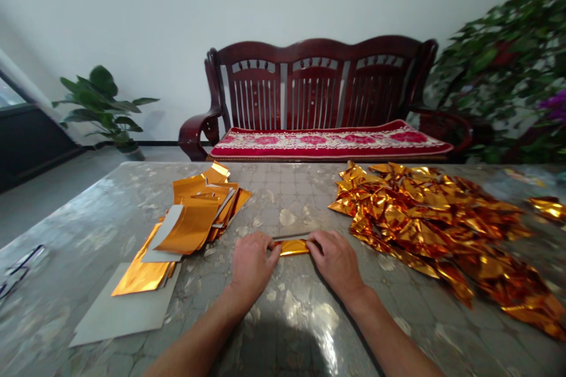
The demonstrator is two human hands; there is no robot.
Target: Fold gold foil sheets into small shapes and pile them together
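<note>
A narrow folded strip of gold foil paper lies across the middle of the table, between my two hands. My left hand pinches its left end with thumb and fingers. At the other end, my right hand grips the strip the same way. A thin greyish edge shows just behind the gold part. Left of my hands rests a loose stack of flat gold foil sheets, some with the grey side up. To the right spreads a large heap of folded, pointed gold foil pieces.
A pale grey sheet lies under the stack's near end. Eyeglasses sit at the table's left edge, and clear plastic is at the far right. Behind the table stand a dark wooden bench and potted plants.
</note>
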